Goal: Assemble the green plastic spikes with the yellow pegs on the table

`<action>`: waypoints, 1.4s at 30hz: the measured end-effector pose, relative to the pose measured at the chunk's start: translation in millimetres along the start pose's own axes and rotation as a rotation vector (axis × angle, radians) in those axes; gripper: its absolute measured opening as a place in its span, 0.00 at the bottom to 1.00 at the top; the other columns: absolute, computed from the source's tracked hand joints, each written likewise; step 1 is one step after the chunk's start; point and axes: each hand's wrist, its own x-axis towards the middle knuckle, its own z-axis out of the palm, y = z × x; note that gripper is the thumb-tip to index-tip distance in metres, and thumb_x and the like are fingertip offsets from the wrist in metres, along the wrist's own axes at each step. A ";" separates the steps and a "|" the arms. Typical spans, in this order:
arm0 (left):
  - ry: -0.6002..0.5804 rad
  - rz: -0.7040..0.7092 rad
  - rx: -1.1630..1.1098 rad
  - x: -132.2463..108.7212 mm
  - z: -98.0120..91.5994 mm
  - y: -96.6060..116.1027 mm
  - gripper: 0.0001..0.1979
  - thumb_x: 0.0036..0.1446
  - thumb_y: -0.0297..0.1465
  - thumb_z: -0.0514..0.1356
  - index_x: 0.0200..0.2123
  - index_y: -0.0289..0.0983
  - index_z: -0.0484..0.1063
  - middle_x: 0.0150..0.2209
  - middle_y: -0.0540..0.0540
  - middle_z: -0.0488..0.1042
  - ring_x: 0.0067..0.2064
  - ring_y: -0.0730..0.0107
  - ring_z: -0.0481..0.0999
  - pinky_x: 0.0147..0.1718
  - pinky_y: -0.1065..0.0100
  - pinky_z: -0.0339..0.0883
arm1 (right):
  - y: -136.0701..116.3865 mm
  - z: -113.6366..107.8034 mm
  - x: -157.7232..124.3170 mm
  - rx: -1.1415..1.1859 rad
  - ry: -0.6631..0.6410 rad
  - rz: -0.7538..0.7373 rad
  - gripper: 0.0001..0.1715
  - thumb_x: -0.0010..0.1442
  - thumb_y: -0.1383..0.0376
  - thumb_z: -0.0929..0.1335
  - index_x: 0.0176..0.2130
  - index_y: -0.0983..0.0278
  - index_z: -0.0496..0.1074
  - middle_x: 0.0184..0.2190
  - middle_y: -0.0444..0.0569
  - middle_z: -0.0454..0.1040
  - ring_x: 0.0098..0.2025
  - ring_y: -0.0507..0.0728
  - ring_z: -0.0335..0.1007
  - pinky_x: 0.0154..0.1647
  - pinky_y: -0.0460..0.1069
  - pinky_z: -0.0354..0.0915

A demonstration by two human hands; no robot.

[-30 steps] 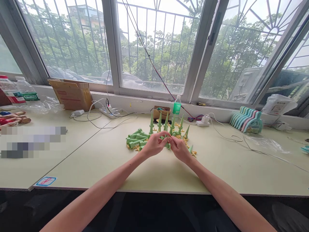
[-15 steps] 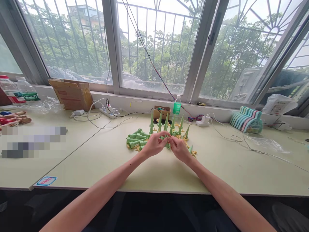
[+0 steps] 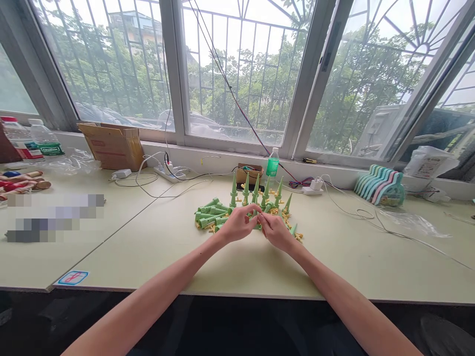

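Observation:
My left hand and my right hand meet at the fingertips above the table. Both are closed in a pinch, and whatever small thing is between them is hidden by the fingers. Green plastic shows just behind and below the fingertips; whether it is held, I cannot tell. Beyond my hands stand several green cone-shaped spikes, points up, with small yellow tap-like parts around them. To the left of my left hand lies a heap of green spikes on their sides.
Behind the spikes are a small open cardboard box and a bottle of green liquid. White cables and a power strip run along the window wall. Pastel hangers stand at the right; a larger carton stands back left.
My fingertips have shifted slightly against each other, still meeting in the same place. The whole view has moved a little; the spikes look unchanged.

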 end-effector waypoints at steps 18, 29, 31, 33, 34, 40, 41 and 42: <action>-0.014 0.009 0.024 -0.8 1.3 -7.2 0.10 0.57 0.32 0.53 0.41 0.37 0.70 0.25 0.53 0.64 0.18 0.82 0.57 0.17 0.77 0.52 | -2.9 -0.9 -0.6 -0.012 -0.030 0.014 0.24 0.68 0.52 0.55 0.28 0.63 0.62 0.15 0.41 0.62 0.19 0.51 0.57 0.24 0.46 0.55; -0.032 0.046 0.083 -0.9 2.0 -7.2 0.10 0.55 0.29 0.53 0.40 0.37 0.70 0.19 0.57 0.57 0.18 0.81 0.53 0.20 0.75 0.49 | -1.8 -0.7 -1.3 -0.043 -0.021 -0.017 0.24 0.68 0.53 0.55 0.25 0.63 0.59 0.18 0.42 0.61 0.20 0.49 0.53 0.24 0.46 0.51; -0.032 0.052 0.078 -1.1 1.9 -5.8 0.10 0.54 0.29 0.54 0.39 0.37 0.70 0.19 0.57 0.56 0.18 0.81 0.53 0.20 0.75 0.48 | -1.9 -0.8 -1.4 -0.049 -0.018 -0.024 0.24 0.68 0.54 0.55 0.25 0.63 0.59 0.19 0.43 0.62 0.20 0.49 0.53 0.23 0.46 0.51; -0.032 0.050 0.074 -1.2 1.9 -4.8 0.09 0.54 0.29 0.54 0.39 0.37 0.70 0.19 0.57 0.57 0.18 0.80 0.53 0.20 0.75 0.48 | -1.9 -0.7 -1.3 -0.054 -0.020 -0.028 0.24 0.68 0.54 0.55 0.25 0.63 0.59 0.19 0.43 0.63 0.20 0.49 0.53 0.23 0.46 0.50; -0.032 0.049 0.074 -1.2 1.9 -4.6 0.10 0.54 0.29 0.54 0.39 0.37 0.70 0.19 0.56 0.57 0.18 0.80 0.53 0.20 0.75 0.49 | -1.9 -0.6 -1.3 -0.057 -0.019 -0.030 0.24 0.68 0.54 0.55 0.25 0.63 0.60 0.19 0.43 0.63 0.20 0.49 0.52 0.23 0.47 0.50; -0.037 0.043 0.085 -1.1 2.3 -6.0 0.10 0.54 0.28 0.54 0.40 0.38 0.69 0.20 0.57 0.56 0.18 0.81 0.53 0.20 0.75 0.48 | -0.1 0.1 -1.2 -0.061 -0.017 -0.034 0.24 0.68 0.55 0.55 0.25 0.63 0.59 0.18 0.42 0.60 0.20 0.49 0.50 0.23 0.47 0.50; -0.039 0.040 0.090 -1.0 2.3 -6.4 0.10 0.54 0.28 0.53 0.40 0.38 0.69 0.20 0.57 0.56 0.18 0.81 0.53 0.20 0.75 0.48 | 0.3 0.2 -1.2 -0.061 -0.017 -0.034 0.24 0.68 0.55 0.55 0.25 0.63 0.59 0.18 0.42 0.60 0.20 0.49 0.50 0.23 0.47 0.50; -0.040 0.040 0.094 -1.0 2.3 -6.7 0.10 0.55 0.29 0.53 0.40 0.38 0.69 0.20 0.57 0.56 0.19 0.81 0.53 0.20 0.75 0.48 | 0.6 0.3 -1.1 -0.062 -0.016 -0.034 0.23 0.68 0.55 0.55 0.25 0.63 0.59 0.18 0.42 0.60 0.20 0.49 0.50 0.23 0.47 0.50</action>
